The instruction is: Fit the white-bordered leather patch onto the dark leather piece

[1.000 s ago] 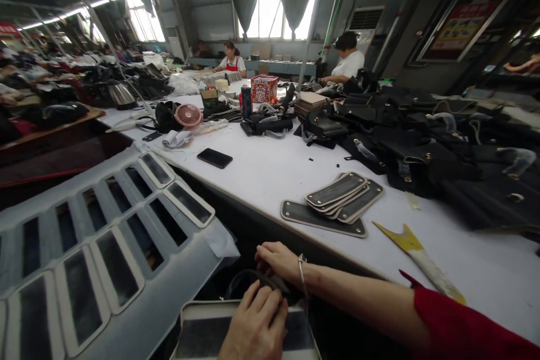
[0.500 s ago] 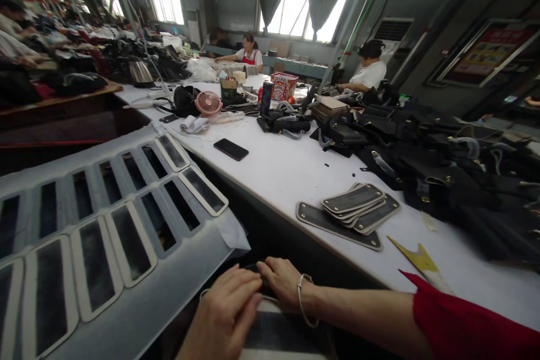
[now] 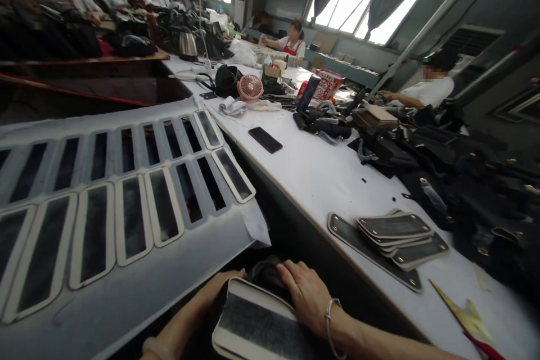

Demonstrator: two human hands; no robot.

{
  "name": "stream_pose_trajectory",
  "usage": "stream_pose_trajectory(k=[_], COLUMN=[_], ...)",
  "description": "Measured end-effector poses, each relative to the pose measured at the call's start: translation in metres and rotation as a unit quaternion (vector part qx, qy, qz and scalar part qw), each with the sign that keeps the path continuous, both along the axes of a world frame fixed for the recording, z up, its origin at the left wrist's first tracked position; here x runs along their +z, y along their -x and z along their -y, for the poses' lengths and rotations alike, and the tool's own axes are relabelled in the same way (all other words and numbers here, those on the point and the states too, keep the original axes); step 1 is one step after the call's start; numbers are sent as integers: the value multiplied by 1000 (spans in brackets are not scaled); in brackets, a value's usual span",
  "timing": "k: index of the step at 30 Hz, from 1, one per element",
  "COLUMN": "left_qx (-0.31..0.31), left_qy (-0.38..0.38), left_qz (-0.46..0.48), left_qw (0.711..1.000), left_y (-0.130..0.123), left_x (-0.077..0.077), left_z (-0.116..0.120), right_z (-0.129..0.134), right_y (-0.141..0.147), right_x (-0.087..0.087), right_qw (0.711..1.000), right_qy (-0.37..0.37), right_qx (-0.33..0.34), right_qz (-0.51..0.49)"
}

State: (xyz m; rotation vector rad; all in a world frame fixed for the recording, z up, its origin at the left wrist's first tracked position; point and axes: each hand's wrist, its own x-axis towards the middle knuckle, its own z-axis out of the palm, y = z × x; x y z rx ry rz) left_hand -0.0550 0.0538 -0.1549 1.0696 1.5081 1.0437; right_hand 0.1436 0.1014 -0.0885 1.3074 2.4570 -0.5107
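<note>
In my lap is a black soft piece (image 3: 266, 271) with a dark panel edged in cream (image 3: 257, 320) facing up towards me. My right hand (image 3: 307, 292), with a bangle at its wrist, curls its fingers over the right side of the black part. My left hand (image 3: 213, 292) is wrapped around the far left side, and its fingers are partly hidden behind the panel. To the left, several similar cream-edged panels (image 3: 166, 208) lie in rows on a grey slotted sheet (image 3: 139, 287).
On the white table (image 3: 291, 180) lie a stack of dark panels with eyelets (image 3: 394, 225), yellow-handled scissors (image 3: 462, 309), a phone (image 3: 265, 139) and a pink fan (image 3: 250, 88). Black bags (image 3: 422, 163) are heaped at right. Co-workers sit at the far table and right.
My view has swung left, so the scene has shifted right. My left hand has moved from above the piece to its far left side, uncovering the cream-edged panel. My right hand stays on it.
</note>
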Motion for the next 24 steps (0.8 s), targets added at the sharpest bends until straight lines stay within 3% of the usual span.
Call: stream_pose_trajectory(k=[5, 10, 17, 24], left_qx=[-4, 18, 118, 164], left_qy=[35, 62, 28, 33], left_qz=[186, 301, 367, 365], left_qw=[982, 952, 922, 916], left_y=[-7, 10, 34, 17], left_x=[-5, -6, -8, -17], left_z=[0, 14, 34, 25], right_z=[2, 3, 1, -5], right_y=[1, 0, 8, 27], right_x=[-1, -6, -6, 0], right_qw=[999, 998, 995, 988], right_qy=[-23, -8, 33, 100], right_qx=[6, 27, 28, -17], right_qz=[-35, -64, -89, -117])
